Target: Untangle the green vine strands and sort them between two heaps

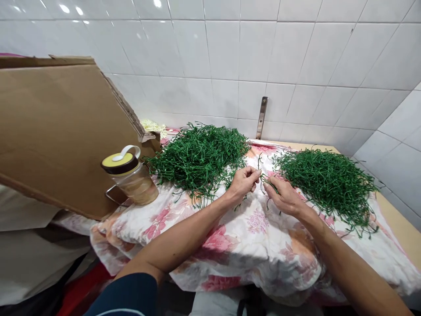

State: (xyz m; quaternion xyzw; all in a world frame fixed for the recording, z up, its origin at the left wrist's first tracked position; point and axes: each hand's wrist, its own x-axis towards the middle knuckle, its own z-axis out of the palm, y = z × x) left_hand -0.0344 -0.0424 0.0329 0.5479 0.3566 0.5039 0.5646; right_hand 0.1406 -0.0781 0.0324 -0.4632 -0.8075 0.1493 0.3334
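Observation:
Between two heaps of thin green stems, my hands meet over the cloth. My left hand pinches a green stem whose curled tip stands up above the fingers. Close beside it, my right hand is closed around a few more green stems, their ends poking out below. The left heap of green stems lies just behind my left hand. To the right of my other hand spreads a second heap of green stems. Whether the stems are plastic or plant, I cannot tell.
A floral cloth covers the table. A clear jar with a yellow lid holds brownish liquid at the left, beside a large cardboard box. Pale yellow bits lie behind it. A metal strip stands against the tiled wall.

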